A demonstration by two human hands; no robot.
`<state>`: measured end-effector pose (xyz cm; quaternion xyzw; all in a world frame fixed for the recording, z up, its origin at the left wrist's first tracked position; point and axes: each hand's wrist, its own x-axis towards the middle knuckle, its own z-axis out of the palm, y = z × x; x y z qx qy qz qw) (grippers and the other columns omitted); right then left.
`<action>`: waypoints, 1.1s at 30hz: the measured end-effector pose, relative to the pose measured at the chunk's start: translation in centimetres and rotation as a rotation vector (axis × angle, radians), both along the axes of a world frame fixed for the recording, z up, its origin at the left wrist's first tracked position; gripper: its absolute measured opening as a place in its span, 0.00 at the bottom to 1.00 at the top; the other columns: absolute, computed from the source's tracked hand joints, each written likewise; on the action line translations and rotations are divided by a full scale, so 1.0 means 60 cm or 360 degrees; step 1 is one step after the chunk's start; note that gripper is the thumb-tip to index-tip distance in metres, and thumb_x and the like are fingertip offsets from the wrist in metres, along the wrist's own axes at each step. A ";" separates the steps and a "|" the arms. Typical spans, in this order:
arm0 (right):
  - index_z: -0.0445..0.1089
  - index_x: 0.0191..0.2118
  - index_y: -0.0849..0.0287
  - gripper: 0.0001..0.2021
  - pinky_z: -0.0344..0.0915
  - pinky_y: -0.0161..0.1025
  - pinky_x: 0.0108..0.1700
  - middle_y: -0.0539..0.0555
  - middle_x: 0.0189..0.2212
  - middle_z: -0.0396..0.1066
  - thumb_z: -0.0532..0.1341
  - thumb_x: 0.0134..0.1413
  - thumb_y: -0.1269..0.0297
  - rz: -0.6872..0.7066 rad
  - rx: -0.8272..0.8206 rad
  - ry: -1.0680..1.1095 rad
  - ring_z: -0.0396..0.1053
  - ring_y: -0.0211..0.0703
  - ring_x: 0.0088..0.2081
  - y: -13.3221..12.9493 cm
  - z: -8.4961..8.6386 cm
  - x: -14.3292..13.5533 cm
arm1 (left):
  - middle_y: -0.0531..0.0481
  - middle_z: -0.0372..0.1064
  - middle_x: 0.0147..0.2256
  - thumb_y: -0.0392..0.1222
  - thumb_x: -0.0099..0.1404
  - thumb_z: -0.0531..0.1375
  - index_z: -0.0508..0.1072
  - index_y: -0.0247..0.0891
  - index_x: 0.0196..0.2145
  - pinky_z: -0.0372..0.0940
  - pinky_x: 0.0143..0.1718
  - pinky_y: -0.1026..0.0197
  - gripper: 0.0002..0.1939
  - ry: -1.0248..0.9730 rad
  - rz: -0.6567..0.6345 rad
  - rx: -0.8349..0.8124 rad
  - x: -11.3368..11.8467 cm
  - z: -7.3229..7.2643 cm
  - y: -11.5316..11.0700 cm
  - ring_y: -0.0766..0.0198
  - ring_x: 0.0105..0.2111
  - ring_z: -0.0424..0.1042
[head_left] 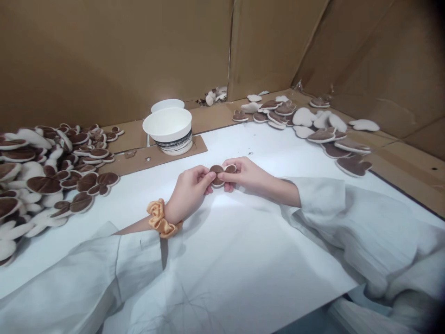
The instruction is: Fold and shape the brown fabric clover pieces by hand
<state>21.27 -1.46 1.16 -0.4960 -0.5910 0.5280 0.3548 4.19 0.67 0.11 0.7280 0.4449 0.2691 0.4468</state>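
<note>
A small brown fabric piece with a pale edge (217, 170), rounded in lobes, is held between both hands above the white table. My left hand (190, 191), with a gold scrunchie (162, 219) at its wrist, pinches the piece's left side between thumb and fingers. On the other side my right hand (248, 175) grips it, thumb on top and fingers curled beneath. The fingers hide part of its outline. Just beyond the hands stands a white paper cup (167, 124) with dark threads wound around its lower part.
A second white cup (167, 104) sits behind the first. Many similar brown and white pieces are heaped at left (47, 183); another scattered pile (278, 111) lies at back right. Cardboard walls (114, 55) enclose the white table (250, 241). Loose dark threads (189, 304) lie near the front.
</note>
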 end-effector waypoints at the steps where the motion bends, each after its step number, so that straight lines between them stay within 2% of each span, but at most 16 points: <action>1: 0.65 0.25 0.63 0.06 0.61 0.29 0.24 0.48 0.15 0.67 0.60 0.51 0.69 0.0014 0.0000 0.0009 0.66 0.33 0.20 0.001 -0.001 0.001 | 0.53 0.66 0.20 0.50 0.62 0.53 0.68 0.36 0.29 0.59 0.28 0.65 0.14 0.0020 0.0001 0.0033 0.000 -0.001 -0.001 0.67 0.23 0.65; 7: 0.65 0.31 0.63 0.08 0.65 0.32 0.29 0.49 0.21 0.69 0.62 0.50 0.63 0.0162 -0.0094 0.0188 0.69 0.34 0.24 0.011 -0.006 0.013 | 0.53 0.66 0.19 0.50 0.63 0.51 0.66 0.37 0.28 0.58 0.26 0.65 0.15 0.0073 0.0040 0.0081 -0.003 0.000 -0.002 0.68 0.21 0.64; 12: 0.64 0.29 0.63 0.14 0.66 0.34 0.28 0.47 0.20 0.65 0.61 0.50 0.55 0.0101 -0.0145 0.0364 0.69 0.35 0.24 0.017 -0.007 0.014 | 0.54 0.66 0.19 0.50 0.63 0.51 0.65 0.37 0.27 0.58 0.26 0.65 0.15 0.0102 0.0050 0.0128 -0.002 0.000 -0.002 0.67 0.21 0.64; 16: 0.64 0.27 0.63 0.13 0.63 0.32 0.26 0.46 0.17 0.63 0.60 0.51 0.58 0.0084 -0.0106 0.0288 0.66 0.33 0.22 0.015 -0.006 0.009 | 0.54 0.66 0.19 0.50 0.63 0.51 0.65 0.37 0.27 0.58 0.28 0.65 0.14 0.0145 0.0053 0.0215 -0.001 0.005 -0.008 0.67 0.21 0.65; 21: 0.64 0.27 0.64 0.09 0.54 0.31 0.23 0.46 0.15 0.62 0.57 0.54 0.64 0.0036 0.0017 0.0250 0.60 0.30 0.19 0.012 -0.010 0.006 | 0.55 0.65 0.19 0.47 0.63 0.51 0.65 0.37 0.26 0.57 0.28 0.64 0.14 0.0255 0.0046 0.0332 0.002 0.012 -0.012 0.67 0.21 0.64; 28: 0.61 0.25 0.62 0.12 0.49 0.32 0.23 0.44 0.15 0.56 0.57 0.54 0.59 0.0031 0.0118 0.0405 0.54 0.30 0.19 0.010 -0.022 0.003 | 0.54 0.65 0.19 0.46 0.63 0.50 0.65 0.37 0.26 0.56 0.27 0.64 0.13 0.0363 0.0040 0.0429 0.006 0.018 -0.013 0.66 0.21 0.63; 33: 0.59 0.26 0.61 0.13 0.51 0.31 0.23 0.45 0.17 0.57 0.56 0.55 0.57 0.0046 0.0105 0.0387 0.55 0.30 0.20 0.010 -0.020 0.004 | 0.54 0.65 0.18 0.48 0.63 0.51 0.64 0.37 0.25 0.57 0.27 0.64 0.14 0.0261 0.0063 0.0368 0.003 0.011 -0.012 0.66 0.21 0.64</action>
